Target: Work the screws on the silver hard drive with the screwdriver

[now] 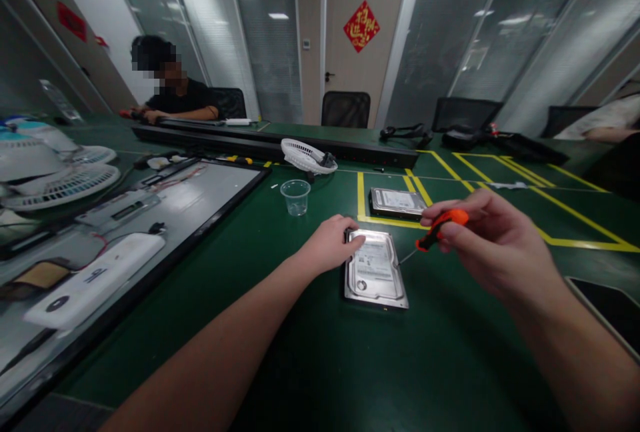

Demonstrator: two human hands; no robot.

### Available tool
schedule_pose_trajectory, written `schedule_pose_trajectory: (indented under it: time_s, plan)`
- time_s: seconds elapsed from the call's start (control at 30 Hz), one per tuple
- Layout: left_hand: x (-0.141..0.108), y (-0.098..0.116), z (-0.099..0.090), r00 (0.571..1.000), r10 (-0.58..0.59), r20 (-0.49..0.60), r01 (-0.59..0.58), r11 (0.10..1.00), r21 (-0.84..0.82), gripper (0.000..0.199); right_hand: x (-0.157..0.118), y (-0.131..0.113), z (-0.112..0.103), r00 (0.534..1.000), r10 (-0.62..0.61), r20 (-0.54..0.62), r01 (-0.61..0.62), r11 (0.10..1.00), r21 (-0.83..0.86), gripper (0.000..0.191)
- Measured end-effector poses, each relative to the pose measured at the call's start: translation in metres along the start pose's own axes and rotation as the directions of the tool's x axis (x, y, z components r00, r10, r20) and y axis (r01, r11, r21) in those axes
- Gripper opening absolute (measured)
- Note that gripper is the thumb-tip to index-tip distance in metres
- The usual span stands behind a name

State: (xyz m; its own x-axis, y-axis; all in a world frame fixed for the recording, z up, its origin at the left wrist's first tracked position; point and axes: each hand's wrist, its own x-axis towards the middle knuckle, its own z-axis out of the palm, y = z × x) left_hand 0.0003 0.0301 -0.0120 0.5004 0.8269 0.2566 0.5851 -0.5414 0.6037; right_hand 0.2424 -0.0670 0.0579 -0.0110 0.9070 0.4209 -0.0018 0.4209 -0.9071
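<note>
A silver hard drive [375, 279] lies flat on the green table, its label facing up. My left hand [333, 244] grips its far left corner, with the thumb on top and the fingers over the edge. In my right hand [483, 225] is a screwdriver [450, 219] with an orange and black handle, held between thumb and fingers. Its thin shaft slants down to the left, and the tip is at the drive's right edge; whether it touches a screw I cannot tell. A second hard drive [397, 201] lies just beyond, inside a yellow-taped area.
A clear plastic cup [296, 199] and a white fan grille [307, 156] stand beyond my left hand. On the left is a large panel [185, 185] carrying a white power strip [95, 282]. A phone [607, 312] lies at right. Another person [175, 95] sits across the table.
</note>
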Motion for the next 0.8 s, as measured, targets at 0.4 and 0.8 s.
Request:
schedule_pose_trajectory:
  time_s: [0.4, 0.8]
  plan:
    - [-0.0002, 0.0023, -0.0013, 1.0, -0.011, 0.006, 0.011, 1.0, 0.018, 0.03, 0.0002, 0.0043, -0.005, 0.995, -0.095, 0.016, 0.096, 0.965, -0.245, 0.024]
    - [-0.0001, -0.0003, 0.0002, 1.0, 0.004, 0.003, -0.004, 1.0, 0.007, 0.03, -0.002, -0.0001, 0.0013, 0.997, -0.071, 0.005, 0.071, 0.989, -0.126, 0.025]
